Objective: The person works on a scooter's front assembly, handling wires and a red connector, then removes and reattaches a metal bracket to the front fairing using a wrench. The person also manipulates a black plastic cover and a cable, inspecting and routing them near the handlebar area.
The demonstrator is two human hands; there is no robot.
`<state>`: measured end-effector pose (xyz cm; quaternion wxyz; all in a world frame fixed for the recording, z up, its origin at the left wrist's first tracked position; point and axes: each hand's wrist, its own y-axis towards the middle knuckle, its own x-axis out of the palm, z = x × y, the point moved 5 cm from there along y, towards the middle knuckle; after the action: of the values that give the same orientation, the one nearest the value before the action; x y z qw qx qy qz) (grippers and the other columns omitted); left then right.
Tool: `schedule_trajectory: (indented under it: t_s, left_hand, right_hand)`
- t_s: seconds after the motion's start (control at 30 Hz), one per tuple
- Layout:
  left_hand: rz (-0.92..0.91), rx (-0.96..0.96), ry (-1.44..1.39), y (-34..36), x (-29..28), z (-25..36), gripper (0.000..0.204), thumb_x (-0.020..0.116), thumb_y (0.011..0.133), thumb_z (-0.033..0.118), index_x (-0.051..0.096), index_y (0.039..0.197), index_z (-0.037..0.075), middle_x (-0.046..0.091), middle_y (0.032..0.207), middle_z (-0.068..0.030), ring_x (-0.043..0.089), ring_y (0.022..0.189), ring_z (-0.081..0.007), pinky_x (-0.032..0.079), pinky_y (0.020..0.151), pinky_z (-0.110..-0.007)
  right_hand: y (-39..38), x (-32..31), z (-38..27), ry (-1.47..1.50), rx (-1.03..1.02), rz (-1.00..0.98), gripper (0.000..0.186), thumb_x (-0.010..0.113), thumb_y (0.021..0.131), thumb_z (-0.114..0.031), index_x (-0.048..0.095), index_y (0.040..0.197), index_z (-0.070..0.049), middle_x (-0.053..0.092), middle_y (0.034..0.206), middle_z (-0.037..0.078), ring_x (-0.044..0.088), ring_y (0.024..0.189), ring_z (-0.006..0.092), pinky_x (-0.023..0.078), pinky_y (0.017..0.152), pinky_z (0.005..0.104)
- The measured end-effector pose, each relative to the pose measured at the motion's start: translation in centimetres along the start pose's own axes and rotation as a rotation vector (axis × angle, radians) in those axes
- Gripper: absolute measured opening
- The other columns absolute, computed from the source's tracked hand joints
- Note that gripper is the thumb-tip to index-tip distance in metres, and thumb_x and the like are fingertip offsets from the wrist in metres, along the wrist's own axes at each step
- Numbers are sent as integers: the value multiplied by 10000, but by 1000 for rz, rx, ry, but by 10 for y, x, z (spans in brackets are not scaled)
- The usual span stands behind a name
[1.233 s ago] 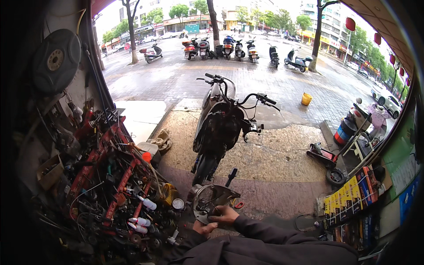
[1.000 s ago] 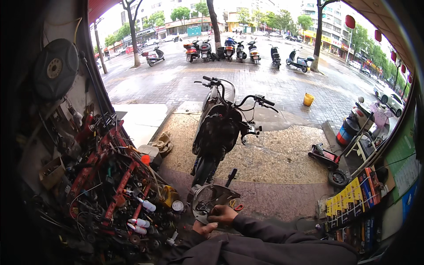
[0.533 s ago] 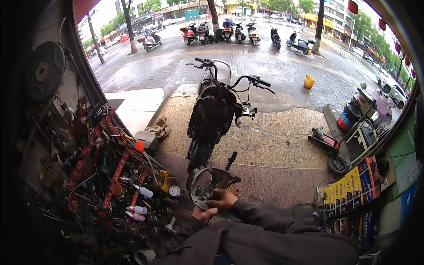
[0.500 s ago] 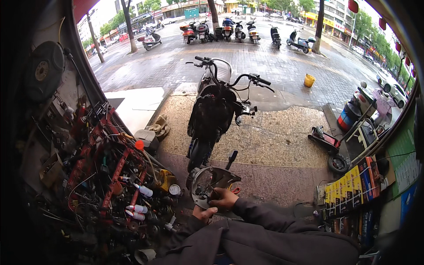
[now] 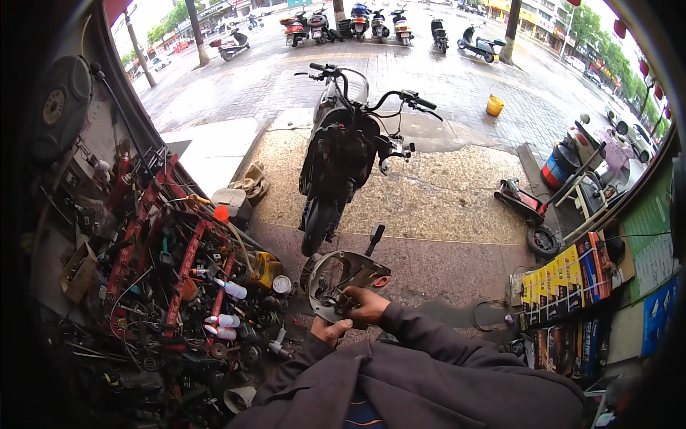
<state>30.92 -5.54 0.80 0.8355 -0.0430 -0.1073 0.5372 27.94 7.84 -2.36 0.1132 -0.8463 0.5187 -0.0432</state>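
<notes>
My left hand (image 5: 329, 330) grips the lower edge of a grey metal housing (image 5: 318, 303), which has an open centre with small parts inside. My right hand (image 5: 368, 306) is closed on the same housing at its lower right, thumb and fingers at the inner parts. A black upright bar (image 5: 375, 238) rises just behind the housing, with a red-handled item (image 5: 380, 281) beside it. Beyond stands a black and silver scooter (image 5: 339, 150), its front wheel (image 5: 318, 229) behind the housing; whether they touch I cannot tell.
Tangled tools and red metal racks (image 5: 175, 286) crowd the left side, with white bottles and a yellow jug (image 5: 266, 268). At right are stacked boxes (image 5: 564, 279), a floor jack (image 5: 516, 196) and a blue drum (image 5: 559, 168). Outside are parked scooters (image 5: 379, 28) and a yellow bucket (image 5: 494, 105).
The whole scene has shifted upward in the picture as my view tilts down, showing more of my jacket. Both hands stay on the housing, with little visible change in their grip.
</notes>
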Motion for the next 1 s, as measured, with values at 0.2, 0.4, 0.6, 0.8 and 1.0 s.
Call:
schedule_trajectory:
  t_s: [0.2,0.4,0.6,0.8,1.0]
  left_hand:
    - [-34,19,-60,-6,-16,-14,364,630,771,134,571,1098,-15,609,999,-53,567,878,-157,462,786,-299]
    - [-73,-75,-70,-9,-31,-29,374,647,760,134,563,1093,-14,606,974,-43,558,851,-147,466,749,-293]
    - [9,-33,-178,-14,-25,-10,351,673,726,165,561,1034,38,576,839,-15,529,710,-119,429,615,-267]
    - [21,102,-114,-10,-19,3,411,654,721,181,549,1084,20,564,949,-27,531,842,-134,442,706,-273]
    - [11,-45,-160,-6,-16,-11,391,656,715,144,552,1072,23,570,868,-7,534,763,-110,431,647,-263]
  right_hand:
    - [2,14,-4,-67,76,60,420,709,743,-209,566,1068,15,635,973,124,593,919,183,472,792,322]
    - [6,25,3,-91,118,132,378,672,753,-128,547,1090,-11,620,916,91,580,820,143,485,731,304]
    - [10,24,0,-152,5,153,315,671,762,-160,568,1015,-3,617,878,85,570,822,136,479,720,305]
    - [12,21,-8,-182,-115,175,275,681,763,-187,582,931,7,612,793,68,564,747,138,474,671,314]
    - [13,15,-8,-213,51,176,257,662,753,-166,612,928,16,644,829,84,599,772,153,490,710,313]
